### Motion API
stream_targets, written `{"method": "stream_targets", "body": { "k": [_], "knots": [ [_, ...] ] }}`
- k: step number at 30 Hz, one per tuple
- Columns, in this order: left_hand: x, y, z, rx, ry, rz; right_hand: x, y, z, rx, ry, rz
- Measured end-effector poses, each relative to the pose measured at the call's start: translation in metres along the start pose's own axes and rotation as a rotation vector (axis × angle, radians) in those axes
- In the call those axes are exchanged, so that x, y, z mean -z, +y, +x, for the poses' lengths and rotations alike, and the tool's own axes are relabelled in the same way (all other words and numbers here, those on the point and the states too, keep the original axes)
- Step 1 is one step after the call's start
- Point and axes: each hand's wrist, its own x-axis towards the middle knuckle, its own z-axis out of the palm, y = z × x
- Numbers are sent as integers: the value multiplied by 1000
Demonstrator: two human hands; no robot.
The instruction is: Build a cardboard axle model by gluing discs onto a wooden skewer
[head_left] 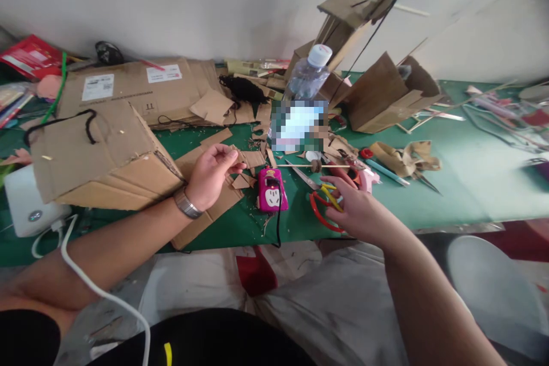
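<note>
My left hand, wearing a metal-banded watch, is closed in a pinch above the cardboard scraps. A small piece of cardboard shows at its fingertips. On the right, my right hand has its thumb and fingers closed on the handles of a pair of scissors. Their handles are red and yellow, and the blades point up and left, low over the green table. Between my hands lies a pink power socket with a black cord. A thin wooden stick with a small brown disc on it lies just beyond the scissors.
A cardboard box stands left, near a white device with a cable. Behind are a flat carton, a water bottle, a blurred-out bright screen and a cardboard build. A pink glue gun lies right.
</note>
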Motion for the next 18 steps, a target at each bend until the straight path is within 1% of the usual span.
{"method": "stream_targets", "body": {
  "k": [3, 5, 7, 8, 10, 12, 14, 16, 17, 18],
  "knots": [
    [-1, 3, -4, -2, -38, -6, 22, 3, -11, 23, -44, 188],
    [-3, 4, -7, -3, -63, -11, 35, 6, -19, 7, -118, 377],
    [-4, 5, -10, 7, -81, -21, 42, 9, -24, 29, -168, 543],
    [-4, 6, -11, 18, -87, -28, 43, 9, -25, 48, -180, 590],
    [-5, 6, -12, 51, -99, -43, 41, 9, -24, 83, -187, 612],
    [-5, 6, -13, 82, -111, -54, 33, 4, -22, 96, -217, 642],
    [-6, 6, -14, 97, -131, -66, 22, -5, -22, 126, -309, 785],
    [-6, 7, -15, 102, -157, -73, 10, -19, -24, 196, -445, 1015],
    [-7, 8, -17, 103, -173, -72, 3, -27, -26, 206, -514, 1089],
    [-7, 9, -18, 105, -190, -67, -3, -36, -28, 237, -537, 1156]
  ]
}}
